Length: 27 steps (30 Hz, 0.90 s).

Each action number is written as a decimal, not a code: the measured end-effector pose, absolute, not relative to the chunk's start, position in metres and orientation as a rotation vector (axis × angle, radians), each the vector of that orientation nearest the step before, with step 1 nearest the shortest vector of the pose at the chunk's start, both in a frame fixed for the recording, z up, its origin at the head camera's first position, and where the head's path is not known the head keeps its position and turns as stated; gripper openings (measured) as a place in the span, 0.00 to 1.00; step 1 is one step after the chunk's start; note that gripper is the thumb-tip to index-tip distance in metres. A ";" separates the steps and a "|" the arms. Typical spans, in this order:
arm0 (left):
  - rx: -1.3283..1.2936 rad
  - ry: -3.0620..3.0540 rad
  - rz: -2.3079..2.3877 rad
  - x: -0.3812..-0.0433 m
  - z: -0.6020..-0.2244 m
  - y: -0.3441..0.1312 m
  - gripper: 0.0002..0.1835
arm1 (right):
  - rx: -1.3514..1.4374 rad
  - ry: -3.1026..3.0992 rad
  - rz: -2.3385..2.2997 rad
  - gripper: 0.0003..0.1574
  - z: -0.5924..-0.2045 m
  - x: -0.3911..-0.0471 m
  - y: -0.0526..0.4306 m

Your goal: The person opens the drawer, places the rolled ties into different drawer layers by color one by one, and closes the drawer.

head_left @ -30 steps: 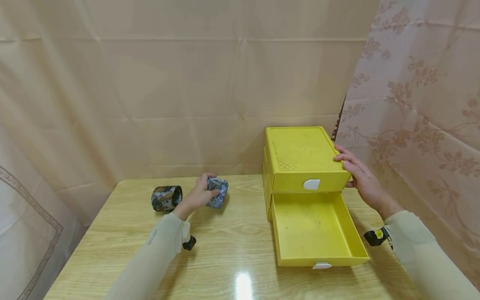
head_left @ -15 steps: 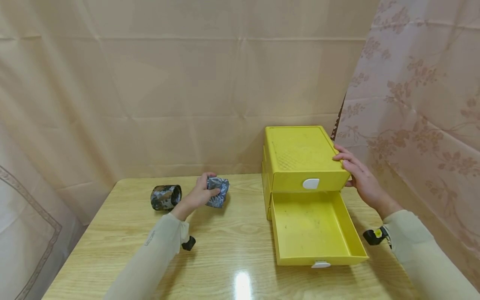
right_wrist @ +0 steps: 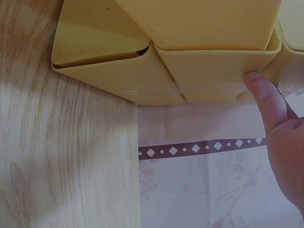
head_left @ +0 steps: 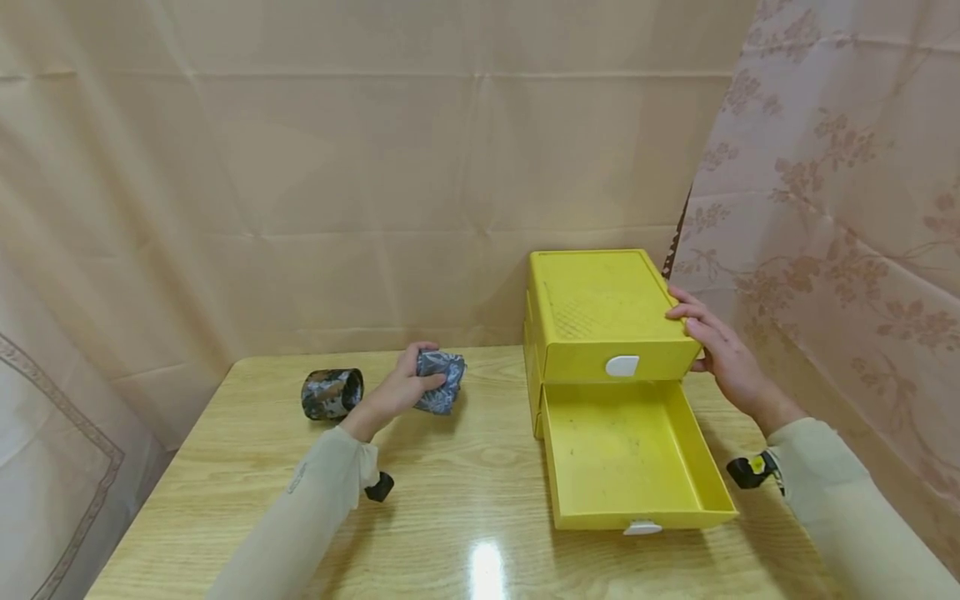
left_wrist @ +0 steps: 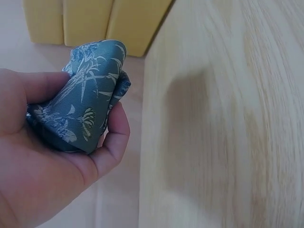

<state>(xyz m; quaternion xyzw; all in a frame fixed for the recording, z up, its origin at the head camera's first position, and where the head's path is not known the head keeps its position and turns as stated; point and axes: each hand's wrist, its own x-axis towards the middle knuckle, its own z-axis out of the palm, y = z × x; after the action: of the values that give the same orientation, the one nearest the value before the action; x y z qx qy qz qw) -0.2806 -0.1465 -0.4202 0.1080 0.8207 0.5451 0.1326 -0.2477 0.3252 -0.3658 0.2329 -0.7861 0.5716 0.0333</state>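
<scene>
Note wood-grained worktop (head_left: 435,517). Find yellow cabinet (head_left: 600,292) standing on worktop at right, with drawer (head_left: 622,450) pulled out below closed top one. Observe right hand (head_left: 723,358) at cabinet's right edge, with fingers apart, touching top and side. Record left hand (head_left: 397,392) near camouflage cylinder (head_left: 326,394) lying on its side; confirm fingers curled round folded, blue patterned cloth (head_left: 444,383), between cylinder and cabinet.

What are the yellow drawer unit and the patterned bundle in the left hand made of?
The yellow drawer unit looks like moulded plastic with a dull sheen: thin, smooth walls and rounded edges. The patterned bundle seems to be woven fabric, judging by its soft folds and pale leaf motifs; the fibre I can't tell.
</scene>
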 end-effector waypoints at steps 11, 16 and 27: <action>0.327 2.299 1.661 -0.272 -0.408 -0.139 0.27 | 0.728 -2.404 1.773 0.23 -0.365 -0.247 0.326; 0.342 2.251 1.702 -0.269 -0.404 -0.142 0.26 | 0.725 -2.430 1.749 0.25 -0.364 -0.248 0.326; 0.354 2.219 1.714 -0.262 -0.393 -0.142 0.27 | 0.749 -2.387 1.793 0.23 -0.366 -0.250 0.324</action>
<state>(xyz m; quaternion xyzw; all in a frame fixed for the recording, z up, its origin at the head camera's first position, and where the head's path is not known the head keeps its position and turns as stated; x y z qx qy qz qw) -0.2616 -0.1415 -0.3933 0.1238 0.7755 0.5989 0.1569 -0.2499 0.3243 -0.3658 0.2431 -0.7751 0.5823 0.0317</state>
